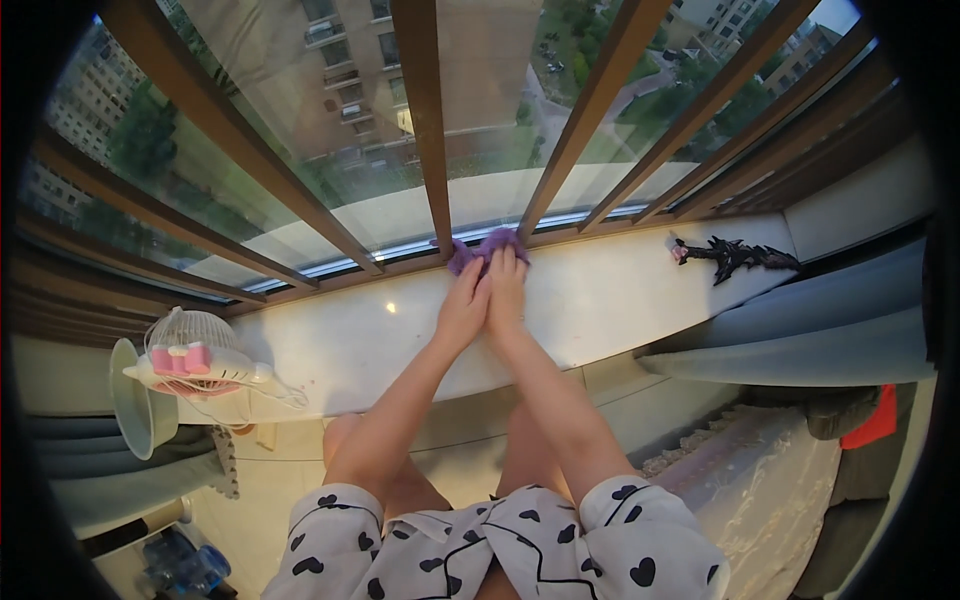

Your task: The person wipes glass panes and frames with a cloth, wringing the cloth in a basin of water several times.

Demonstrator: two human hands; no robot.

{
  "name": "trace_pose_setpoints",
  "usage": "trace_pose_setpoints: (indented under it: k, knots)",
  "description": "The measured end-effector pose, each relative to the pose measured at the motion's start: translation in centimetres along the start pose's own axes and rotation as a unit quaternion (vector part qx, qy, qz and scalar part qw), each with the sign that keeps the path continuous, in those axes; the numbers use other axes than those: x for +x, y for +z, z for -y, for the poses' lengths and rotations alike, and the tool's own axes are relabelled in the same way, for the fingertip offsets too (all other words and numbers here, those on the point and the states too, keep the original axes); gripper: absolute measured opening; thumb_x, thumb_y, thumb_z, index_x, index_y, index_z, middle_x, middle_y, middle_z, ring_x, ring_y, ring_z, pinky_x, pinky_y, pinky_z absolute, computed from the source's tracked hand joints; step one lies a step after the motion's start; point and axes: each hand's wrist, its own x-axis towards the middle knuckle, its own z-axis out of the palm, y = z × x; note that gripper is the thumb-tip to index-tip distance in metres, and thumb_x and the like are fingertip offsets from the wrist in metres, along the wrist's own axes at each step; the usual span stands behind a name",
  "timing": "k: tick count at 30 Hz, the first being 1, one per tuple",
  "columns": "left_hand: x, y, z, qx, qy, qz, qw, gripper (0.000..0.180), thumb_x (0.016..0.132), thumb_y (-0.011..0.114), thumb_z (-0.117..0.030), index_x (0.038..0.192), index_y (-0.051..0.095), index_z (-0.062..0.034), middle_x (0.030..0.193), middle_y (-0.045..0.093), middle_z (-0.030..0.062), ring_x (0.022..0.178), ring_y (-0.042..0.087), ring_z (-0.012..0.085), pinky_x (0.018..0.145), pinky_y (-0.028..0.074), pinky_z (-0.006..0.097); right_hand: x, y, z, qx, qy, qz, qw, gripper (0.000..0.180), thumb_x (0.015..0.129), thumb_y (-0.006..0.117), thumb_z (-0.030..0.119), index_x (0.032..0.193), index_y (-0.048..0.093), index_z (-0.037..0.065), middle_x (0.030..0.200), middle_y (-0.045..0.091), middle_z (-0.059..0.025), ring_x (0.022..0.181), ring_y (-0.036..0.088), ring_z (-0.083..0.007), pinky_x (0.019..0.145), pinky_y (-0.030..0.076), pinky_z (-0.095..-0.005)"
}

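Note:
A crumpled purple cloth (500,240) is bunched against the brown bottom rail of the window frame, where a vertical bar meets it. My right hand (506,285) presses on the cloth, fingers stretched forward and curled over its top. Right beside it, touching along the side, my left hand (463,305) has its fingertips on the cloth's left part. Both forearms reach out over the white windowsill (370,345). The cloth's underside is hidden.
A white fan (195,365) with a pink bow stands at the sill's left end, near a pale round basin (145,405). Toward the right end lies a black, spiky sword-like toy (735,260). Grey curtains (800,330) hang at both sides. Brown bars (420,100) cross the window.

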Motion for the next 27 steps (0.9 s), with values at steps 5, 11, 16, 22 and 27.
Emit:
trace_pose_setpoints:
  k: [5, 11, 16, 22, 27]
  knots:
    - [1.5, 0.9, -0.6, -0.078, -0.145, 0.104, 0.981, 0.045, 0.094, 0.048, -0.033, 0.124, 0.053, 0.0008, 0.121, 0.058, 0.0225, 0.112, 0.055, 0.0354, 0.094, 0.042, 0.037, -0.1, -0.4, 0.0, 0.040, 0.100, 0.049, 0.993, 0.045, 0.084, 0.054, 0.012, 0.125, 0.042, -0.003, 0.135, 0.041, -0.0195, 0.105, 0.048, -0.0409, 0.088, 0.046, -0.0421]
    - [2.4, 0.0, -0.8, -0.071, -0.193, 0.115, 0.972, 0.045, 0.094, 0.049, -0.034, 0.122, 0.055, 0.0008, 0.118, 0.060, 0.0214, 0.110, 0.057, 0.0325, 0.093, 0.043, 0.035, 1.5, -0.5, 0.2, 0.085, 0.177, 0.075, 0.978, 0.032, 0.086, 0.049, 0.010, 0.117, 0.044, 0.000, 0.135, 0.039, -0.0209, 0.102, 0.053, -0.0399, 0.080, 0.050, -0.0438]
    - [-1.0, 0.4, 2.4, -0.128, -0.136, 0.003, 0.982, 0.039, 0.094, 0.050, -0.025, 0.122, 0.054, 0.0022, 0.121, 0.058, 0.0205, 0.113, 0.055, 0.0319, 0.096, 0.041, 0.036, 0.4, -0.2, 0.9, 0.148, 0.073, 0.036, 0.986, 0.033, 0.086, 0.049, 0.008, 0.118, 0.048, 0.000, 0.130, 0.046, -0.0192, 0.106, 0.053, -0.0392, 0.085, 0.047, -0.0425]
    - [-3.9, -0.1, 0.9, -0.163, -0.120, -0.040, 0.978, 0.037, 0.094, 0.047, -0.016, 0.126, 0.050, 0.0037, 0.127, 0.052, 0.0176, 0.118, 0.050, 0.0301, 0.103, 0.035, 0.035, -0.4, 0.6, 0.7, 0.294, 0.094, 0.060, 0.949, 0.042, 0.077, 0.044, -0.007, 0.117, 0.056, 0.001, 0.127, 0.054, -0.0154, 0.113, 0.052, -0.0361, 0.095, 0.042, -0.0383]
    - [-3.3, 0.3, -0.3, -0.089, -0.080, -0.093, 0.988, 0.034, 0.094, 0.047, -0.016, 0.121, 0.052, 0.0036, 0.122, 0.053, 0.0173, 0.114, 0.050, 0.0313, 0.100, 0.037, 0.036, 0.3, 0.9, 0.2, 0.376, 0.101, 0.122, 0.913, 0.047, 0.077, 0.045, -0.007, 0.123, 0.050, 0.001, 0.122, 0.056, -0.0160, 0.112, 0.054, -0.0301, 0.095, 0.043, -0.0352]
